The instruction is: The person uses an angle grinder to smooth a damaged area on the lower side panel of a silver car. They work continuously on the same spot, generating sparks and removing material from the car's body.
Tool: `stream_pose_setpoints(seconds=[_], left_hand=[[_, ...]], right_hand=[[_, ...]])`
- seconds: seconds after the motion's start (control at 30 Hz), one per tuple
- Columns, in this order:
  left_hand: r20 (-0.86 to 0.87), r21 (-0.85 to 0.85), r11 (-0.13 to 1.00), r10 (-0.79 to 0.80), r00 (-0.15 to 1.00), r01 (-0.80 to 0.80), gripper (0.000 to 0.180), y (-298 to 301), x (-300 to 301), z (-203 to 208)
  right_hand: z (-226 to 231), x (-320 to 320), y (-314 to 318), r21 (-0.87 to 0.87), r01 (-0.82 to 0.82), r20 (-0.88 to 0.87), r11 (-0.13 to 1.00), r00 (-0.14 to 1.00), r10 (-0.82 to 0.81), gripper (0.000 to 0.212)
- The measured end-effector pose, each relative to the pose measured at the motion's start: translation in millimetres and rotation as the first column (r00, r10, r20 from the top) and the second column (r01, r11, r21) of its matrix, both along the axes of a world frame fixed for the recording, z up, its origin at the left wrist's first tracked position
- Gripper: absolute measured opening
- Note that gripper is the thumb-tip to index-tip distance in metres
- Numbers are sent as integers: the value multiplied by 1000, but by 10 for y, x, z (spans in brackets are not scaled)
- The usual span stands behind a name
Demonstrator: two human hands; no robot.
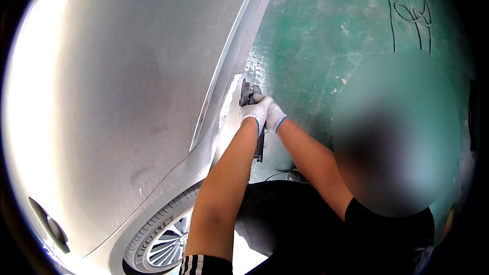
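Our left hand [256, 110], in a white knitted glove edged in blue, is closed around a black handheld power tool with a round, disc-shaped head [248, 92]; our right hand [275, 116], gloved alike, is up against it, but its fingers are mostly hidden and we cannot tell its grip; the tool is beside the white strip low on the silver metal car body [127, 97], beyond the black rubber tyre [147, 238]; contact is unclear; to work well, we judge, we should hold the disc's face flush, press lightly and evenly, make slow overlapping passes, and spare the panel's edge; the thin black cable [276, 174] is best held clear too.
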State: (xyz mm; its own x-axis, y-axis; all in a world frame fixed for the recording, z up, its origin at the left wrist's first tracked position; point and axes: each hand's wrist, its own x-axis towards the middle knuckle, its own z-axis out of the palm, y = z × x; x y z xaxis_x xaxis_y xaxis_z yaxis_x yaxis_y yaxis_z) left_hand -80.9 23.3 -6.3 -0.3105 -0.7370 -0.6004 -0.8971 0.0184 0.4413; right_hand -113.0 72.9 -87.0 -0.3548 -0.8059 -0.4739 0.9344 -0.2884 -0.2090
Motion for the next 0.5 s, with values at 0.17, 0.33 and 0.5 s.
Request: stream_pose_setpoints(seconds=[0.17, 0.33, 0.5], left_hand=[[24, -57, 998, -30, 999, 31, 100, 130, 69, 430], [-10, 47, 999, -19, 1000, 20, 91, -348, 194, -388], [-151, 44, 999, 3, 989, 4, 47, 23, 161, 186]], right_hand=[[80, 165, -99, 61, 79, 45, 995, 996, -82, 26], [-467, 133, -322, 74, 61, 4, 995, 998, -61, 34], [23, 230, -66, 192, 144, -51, 971, 989, -137, 70]])
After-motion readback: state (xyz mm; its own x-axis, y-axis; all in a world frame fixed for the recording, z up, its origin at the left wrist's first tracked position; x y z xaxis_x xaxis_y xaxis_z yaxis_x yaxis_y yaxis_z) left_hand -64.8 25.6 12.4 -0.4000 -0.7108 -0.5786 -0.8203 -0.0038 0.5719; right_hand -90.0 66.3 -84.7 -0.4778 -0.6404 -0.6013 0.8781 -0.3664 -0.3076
